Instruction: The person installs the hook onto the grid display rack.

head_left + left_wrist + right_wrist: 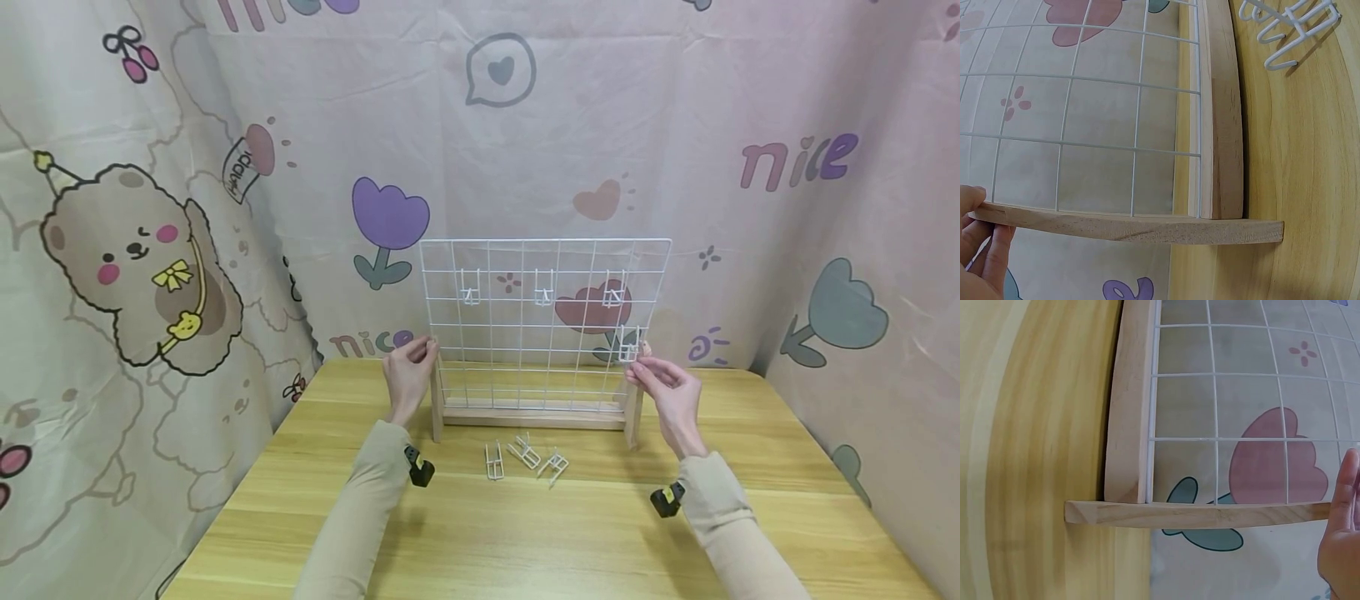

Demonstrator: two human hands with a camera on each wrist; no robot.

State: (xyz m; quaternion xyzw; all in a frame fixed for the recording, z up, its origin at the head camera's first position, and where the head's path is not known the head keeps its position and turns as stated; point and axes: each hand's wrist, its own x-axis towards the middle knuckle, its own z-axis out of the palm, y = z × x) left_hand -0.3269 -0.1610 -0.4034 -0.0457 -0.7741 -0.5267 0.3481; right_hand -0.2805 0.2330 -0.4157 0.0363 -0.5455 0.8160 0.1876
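A white wire grid panel (546, 241) stands upright in a wooden base (525, 420) with a post at each side. My left hand (408, 375) pinches the upper end of the left post (1147, 231) between thumb and fingers. Across from it, my right hand (673, 400) grips the top of the right post (1210, 515), fingertips close to a white hook (628, 352) on the grid. Higher up hang a left hook (470, 295), a middle hook (543, 296) and a right hook (613, 295), all in one row.
In front of the base, three loose white hooks (494, 463) lie on the wood-grain table (540, 533). A printed curtain (300, 100) hangs behind the table and along both sides. A small black camera (420, 468) sits at each wrist.
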